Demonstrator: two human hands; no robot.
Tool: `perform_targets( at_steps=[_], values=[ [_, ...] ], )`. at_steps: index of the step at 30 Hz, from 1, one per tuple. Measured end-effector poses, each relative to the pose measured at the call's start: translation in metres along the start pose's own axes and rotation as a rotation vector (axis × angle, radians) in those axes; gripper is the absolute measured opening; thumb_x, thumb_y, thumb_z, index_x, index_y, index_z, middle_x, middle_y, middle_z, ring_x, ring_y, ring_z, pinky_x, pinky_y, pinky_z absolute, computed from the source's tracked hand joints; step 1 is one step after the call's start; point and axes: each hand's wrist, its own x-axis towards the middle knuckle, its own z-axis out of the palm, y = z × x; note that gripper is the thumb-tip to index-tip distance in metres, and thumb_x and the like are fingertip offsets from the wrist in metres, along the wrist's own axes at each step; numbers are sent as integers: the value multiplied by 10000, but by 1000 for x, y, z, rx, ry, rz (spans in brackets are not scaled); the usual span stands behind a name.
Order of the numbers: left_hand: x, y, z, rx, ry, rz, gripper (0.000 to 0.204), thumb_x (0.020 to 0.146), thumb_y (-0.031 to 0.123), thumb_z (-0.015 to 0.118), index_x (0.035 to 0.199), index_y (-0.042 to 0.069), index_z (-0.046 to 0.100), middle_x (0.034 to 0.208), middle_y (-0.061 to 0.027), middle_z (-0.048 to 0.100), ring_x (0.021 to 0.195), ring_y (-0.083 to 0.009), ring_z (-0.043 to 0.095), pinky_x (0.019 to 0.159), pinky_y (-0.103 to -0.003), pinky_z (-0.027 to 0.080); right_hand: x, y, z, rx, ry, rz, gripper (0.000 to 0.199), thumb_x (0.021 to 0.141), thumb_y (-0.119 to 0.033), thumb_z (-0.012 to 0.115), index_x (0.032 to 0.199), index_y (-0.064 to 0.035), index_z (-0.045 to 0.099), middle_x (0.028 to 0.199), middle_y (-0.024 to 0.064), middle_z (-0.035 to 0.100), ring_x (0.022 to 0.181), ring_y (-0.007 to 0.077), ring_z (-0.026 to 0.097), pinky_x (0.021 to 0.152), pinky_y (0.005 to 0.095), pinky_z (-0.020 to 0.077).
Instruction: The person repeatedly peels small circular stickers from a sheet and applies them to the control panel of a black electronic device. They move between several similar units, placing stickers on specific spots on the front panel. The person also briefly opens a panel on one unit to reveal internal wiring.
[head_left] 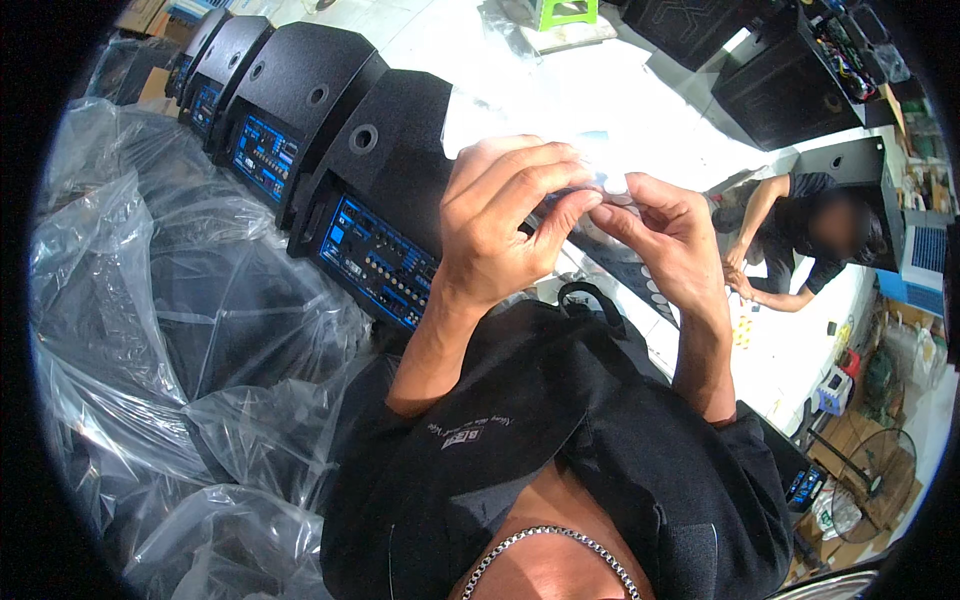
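Note:
Both hands are raised close together in front of my chest, fingertips nearly meeting. My left hand [505,215] has its fingers curled, thumb and forefinger pinched on something small and shiny. Opposite it, my right hand [672,235] pinches the same spot with thumb and forefinger. Between the fingertips show small round pale pieces [613,188], like stickers or pads; glare and fingers hide their exact kind. Below the fingers is a dark strip with pale round spots [630,270]; whether it hangs from my hands or lies behind them I cannot tell.
Black speaker cabinets [395,130] with blue-lit control panels stand in a row on the left. Clear plastic sheeting [200,330] covers things nearer me. At right a person [790,230] crouches by a cabinet. A green stool [567,12] is at the back, a fan [880,480] lower right.

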Motion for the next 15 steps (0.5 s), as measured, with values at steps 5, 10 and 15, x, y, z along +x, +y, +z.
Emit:
perform_targets(
  at_steps=[5, 10, 15],
  values=[
    [4, 1, -1, 9, 3, 27, 168, 737, 106, 790, 880, 86, 706, 937, -38, 719, 924, -196, 657, 841, -346, 478, -1, 1, 3, 23, 39, -26, 136, 891, -47, 685, 1009, 21, 671, 855, -9, 650, 739, 24, 504, 623, 188, 414],
    [7, 4, -3, -25, 4, 1, 157, 723, 94, 798, 850, 62, 712, 898, -63, 725, 878, -229, 670, 807, -342, 512, -1, -8, 4, -23, 45, -28, 182, 891, -14, 673, 1066, 34, 658, 893, 13, 665, 795, 39, 555, 666, 189, 452],
    [9, 4, -3, -7, 7, 25, 147, 759, 92, 771, 881, 86, 691, 900, -38, 719, 879, -212, 681, 806, -347, 499, -1, -10, 11, 101, 73, -112, 223, 889, -9, 671, 1107, 34, 647, 931, 28, 678, 851, 55, 592, 701, 191, 474]
  ],
)
